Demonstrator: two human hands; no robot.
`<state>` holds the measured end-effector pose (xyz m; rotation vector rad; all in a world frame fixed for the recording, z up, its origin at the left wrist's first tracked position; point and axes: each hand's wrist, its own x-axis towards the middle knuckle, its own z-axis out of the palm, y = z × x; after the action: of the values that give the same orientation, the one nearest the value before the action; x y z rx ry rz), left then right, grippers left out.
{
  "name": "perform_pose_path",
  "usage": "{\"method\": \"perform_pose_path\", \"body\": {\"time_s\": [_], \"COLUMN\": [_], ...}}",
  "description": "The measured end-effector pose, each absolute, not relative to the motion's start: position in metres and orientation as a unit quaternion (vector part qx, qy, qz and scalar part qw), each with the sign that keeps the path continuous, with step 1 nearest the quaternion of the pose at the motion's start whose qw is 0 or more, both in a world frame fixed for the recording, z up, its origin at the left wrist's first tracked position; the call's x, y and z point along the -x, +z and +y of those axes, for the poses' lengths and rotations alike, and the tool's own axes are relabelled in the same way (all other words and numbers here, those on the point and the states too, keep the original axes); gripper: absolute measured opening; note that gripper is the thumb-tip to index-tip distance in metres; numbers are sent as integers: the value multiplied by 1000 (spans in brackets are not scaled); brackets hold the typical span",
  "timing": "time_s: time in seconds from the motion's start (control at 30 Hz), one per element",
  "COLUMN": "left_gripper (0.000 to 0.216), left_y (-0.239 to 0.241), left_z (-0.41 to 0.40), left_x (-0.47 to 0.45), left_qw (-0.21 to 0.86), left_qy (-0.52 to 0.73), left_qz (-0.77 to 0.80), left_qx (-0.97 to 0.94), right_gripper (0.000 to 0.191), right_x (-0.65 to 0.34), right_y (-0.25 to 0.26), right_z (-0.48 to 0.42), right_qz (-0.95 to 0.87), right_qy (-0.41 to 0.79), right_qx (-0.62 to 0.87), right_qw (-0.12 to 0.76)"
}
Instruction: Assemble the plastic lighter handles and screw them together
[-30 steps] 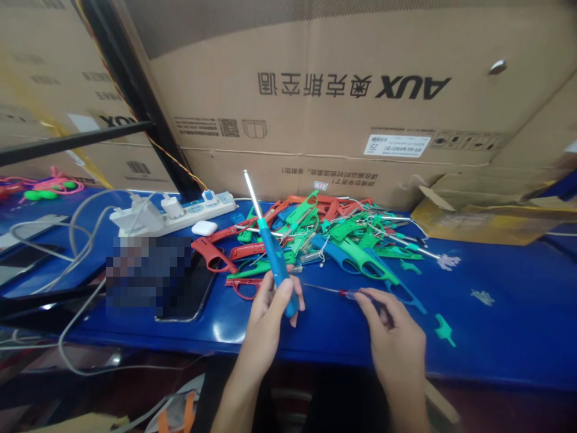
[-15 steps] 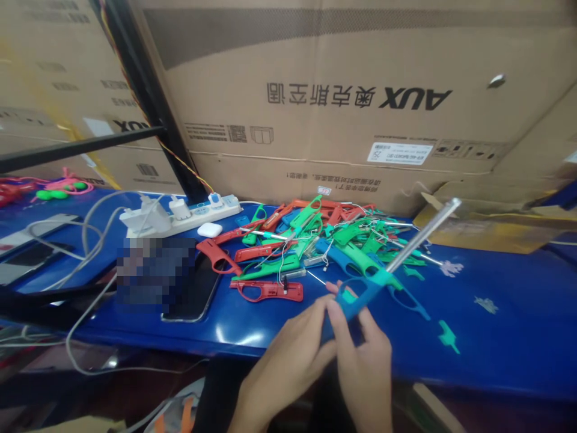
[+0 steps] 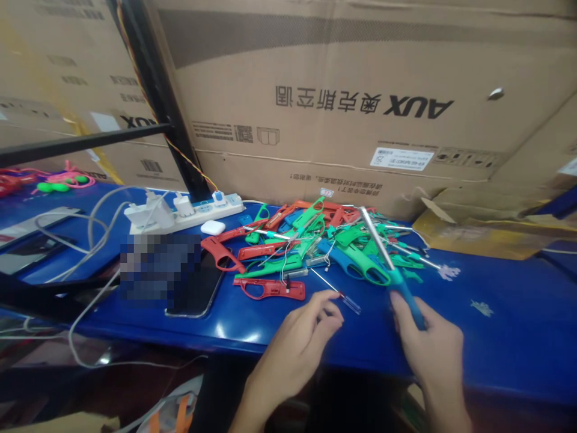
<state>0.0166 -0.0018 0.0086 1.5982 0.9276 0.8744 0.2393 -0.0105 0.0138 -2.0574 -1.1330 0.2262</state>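
Note:
My right hand [image 3: 433, 346] is closed round the blue handle of a long-nosed lighter [image 3: 377, 240], whose metal tube points up and away to the left. My left hand [image 3: 300, 337] has its fingers loosely curled and apart, with nothing visible in them. Just beyond its fingertips lies a small screwdriver [image 3: 350, 303] with a clear handle; whether they touch it I cannot tell. Behind both hands spreads a pile of lighter parts, among them a red shell half [image 3: 282, 288], a green shell [image 3: 365, 258] and several metal tubes.
A power strip [image 3: 211, 208] with plugged-in chargers stands at the back left, near a white earphone case [image 3: 213, 227] and a dark phone [image 3: 205, 288]. Cables trail leftward. A large carton [image 3: 315, 54] rises behind the blue table [image 3: 505, 337], with an opened yellow-brown box [image 3: 482, 231] on the right.
My hands have parted. The right has moved right with the blue lighter, its tube now tilting left instead of right. The left has let go of it, and the screwdriver's handle shows.

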Motion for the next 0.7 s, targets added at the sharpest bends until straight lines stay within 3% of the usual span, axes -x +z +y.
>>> {"method": "perform_pose_path", "body": {"time_s": [0.13, 0.27, 0.57, 0.7], "left_gripper": [31, 31, 31, 31], "left_y": [12, 10, 8, 9], "left_z": [-2, -1, 0, 0], "left_x": [-17, -17, -19, -19], "left_qw": [518, 514, 507, 505], "left_qy": [360, 356, 352, 351], "left_qz": [394, 399, 407, 412], "left_qx": [-669, -670, -673, -673], "right_gripper": [42, 41, 48, 42], "right_x": [-232, -228, -233, -233], "right_y": [15, 12, 9, 8], "right_z": [-4, -4, -7, -6], "right_qz": [-470, -492, -468, -480], "right_qy": [49, 31, 49, 32], "right_qx": [832, 830, 819, 822], "right_qw": [291, 259, 327, 303]}}
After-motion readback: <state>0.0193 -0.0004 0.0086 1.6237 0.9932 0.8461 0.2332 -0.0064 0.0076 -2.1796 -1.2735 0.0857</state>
